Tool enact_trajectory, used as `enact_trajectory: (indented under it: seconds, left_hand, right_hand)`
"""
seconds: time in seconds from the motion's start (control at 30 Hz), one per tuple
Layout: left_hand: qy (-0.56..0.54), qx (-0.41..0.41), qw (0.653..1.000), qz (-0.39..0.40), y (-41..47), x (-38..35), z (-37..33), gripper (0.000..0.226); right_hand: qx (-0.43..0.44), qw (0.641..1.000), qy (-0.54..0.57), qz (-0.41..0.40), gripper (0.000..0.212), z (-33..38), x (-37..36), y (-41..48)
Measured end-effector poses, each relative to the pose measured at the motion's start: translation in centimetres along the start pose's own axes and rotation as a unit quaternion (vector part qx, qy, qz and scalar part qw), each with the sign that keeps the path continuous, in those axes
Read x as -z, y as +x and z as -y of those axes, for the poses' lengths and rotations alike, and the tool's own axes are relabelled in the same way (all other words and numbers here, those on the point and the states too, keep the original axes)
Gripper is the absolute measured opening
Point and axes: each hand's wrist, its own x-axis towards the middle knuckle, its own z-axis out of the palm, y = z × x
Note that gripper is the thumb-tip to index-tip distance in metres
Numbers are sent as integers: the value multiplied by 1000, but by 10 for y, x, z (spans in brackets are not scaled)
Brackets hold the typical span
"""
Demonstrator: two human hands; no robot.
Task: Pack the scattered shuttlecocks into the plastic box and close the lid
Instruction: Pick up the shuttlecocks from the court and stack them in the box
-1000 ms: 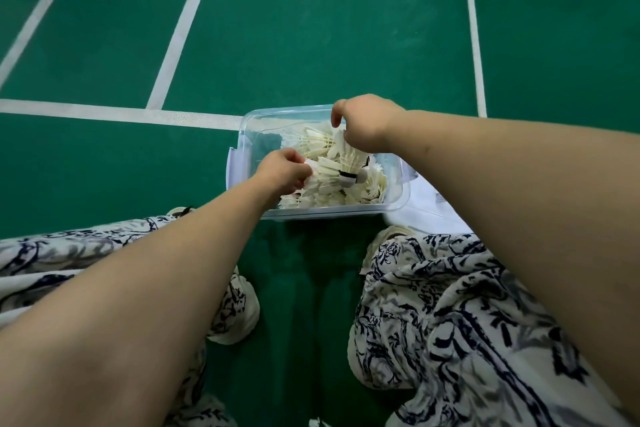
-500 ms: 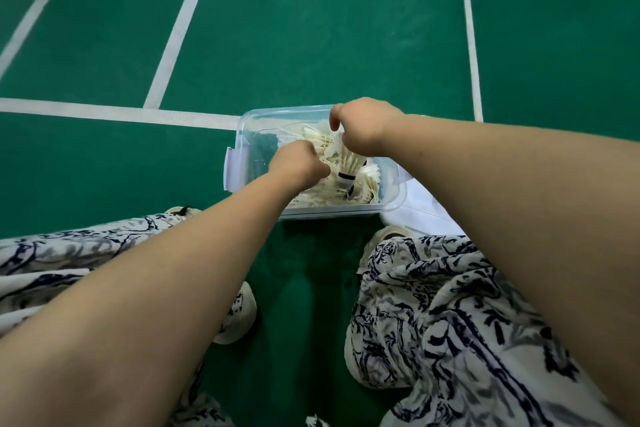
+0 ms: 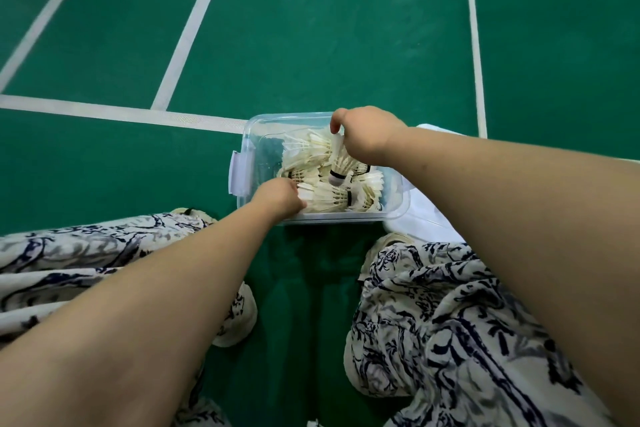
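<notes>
Both forearms (image 3: 173, 305) bare, no sleeves, no watch or rings seen. Loose trousers (image 3: 450, 340) in cream-white fabric with dark navy and grey brush-stroke print, heavily creased. Pale off-white shoes (image 3: 239, 319), rounded toes, partly hidden under cloth.

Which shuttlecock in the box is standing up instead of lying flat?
The shuttlecock pinched by the right hand: cork down, feathers up. The others lie sideways.

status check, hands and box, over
Right hand holds a shuttlecock, cork down, over the pile. Left hand presses in the box. Lid off, lying right of box. Nothing in the way.
</notes>
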Motion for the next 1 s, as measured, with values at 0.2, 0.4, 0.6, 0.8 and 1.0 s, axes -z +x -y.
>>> enact_trajectory:
  seconds: [0.2, 0.4, 0.6, 0.8, 1.0]
  left_hand:
    - [-77, -6, 996, 44, 0, 11, 1, 22]
    - [-231, 57, 969, 73, -3, 34, 13, 16]
    - [-291, -55, 948, -113, -9, 48, 40, 68]
    - [-141, -91, 964, -207, -8, 47, 57, 36]
    - [-225, -24, 950, -214, -7, 39, 63, 34]
  right_hand:
    - [49, 998, -27, -35, 40, 21, -3, 8]
    - [108, 992, -47, -50, 38, 42, -3, 14]
    - [142, 986, -37, -82, 29, 65, -4, 18]
    - [192, 977, -81, -45, 19, 97, -1, 12]
    - [193, 975, -90, -67, 26, 107, -8, 23]
